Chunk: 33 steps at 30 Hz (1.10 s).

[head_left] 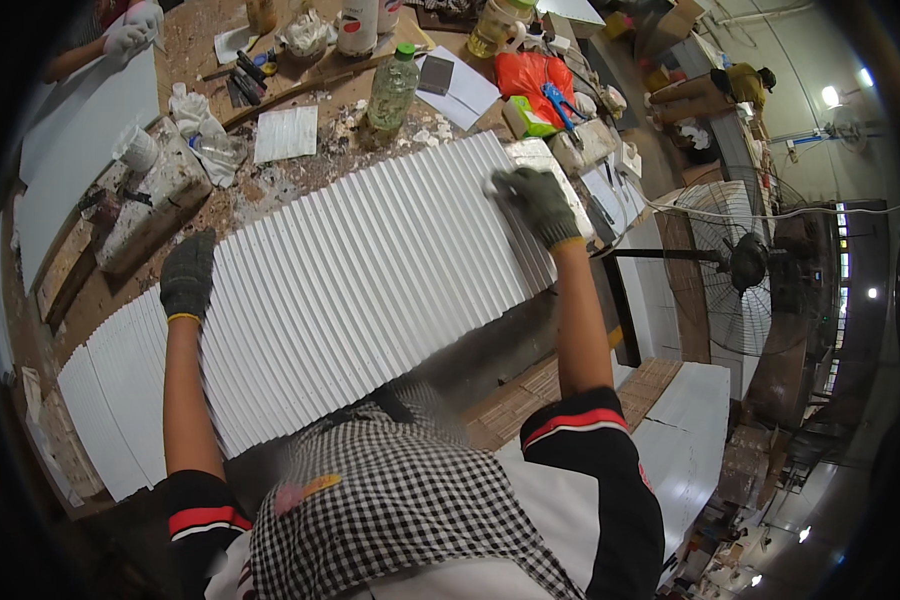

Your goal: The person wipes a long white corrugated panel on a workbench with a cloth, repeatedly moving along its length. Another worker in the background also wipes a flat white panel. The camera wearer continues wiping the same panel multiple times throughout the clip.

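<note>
White ribbed panel lying slantwise across the worktable, its near side overhanging the edge; the left forearm covers part of it, so that one piece cannot be told from two at the left. Left hand, dark-gloved: fingers together over the panel's far left part, the thumb hard to make out; whether they grip cannot be told. Right hand, likewise gloved: fingers bent over the right end; a pale shape at their tips is blurred, and whether it is held cannot be told. Beyond: an upright green-capped bottle and a red bag, partly hidden by a blue tool. Upper left: a co-worker's gloved hand, the body cut off
</note>
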Tool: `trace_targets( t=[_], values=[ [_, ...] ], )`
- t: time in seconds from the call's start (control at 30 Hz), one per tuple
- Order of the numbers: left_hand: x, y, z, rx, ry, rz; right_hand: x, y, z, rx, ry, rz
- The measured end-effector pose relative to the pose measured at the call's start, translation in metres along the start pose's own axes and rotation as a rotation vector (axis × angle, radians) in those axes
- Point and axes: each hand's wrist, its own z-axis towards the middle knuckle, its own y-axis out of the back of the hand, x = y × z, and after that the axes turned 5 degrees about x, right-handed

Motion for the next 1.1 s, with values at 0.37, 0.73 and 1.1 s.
trace_targets(
  t=[0.37, 0.73, 1.1],
  values=[
    [-0.012, 0.010, 0.005, 0.103, 0.136, -0.063, 0.105, 0.060, -0.154, 0.106, -0.165, -0.123],
    [0.010, -0.009, 0.000, 0.102, 0.015, 0.083, 0.002, -0.048, 0.138, -0.053, -0.057, -0.226],
    [-0.006, 0.004, 0.004, 0.096, 0.085, -0.044, 0.076, 0.018, -0.110, 0.084, -0.179, -0.127]
  ],
)
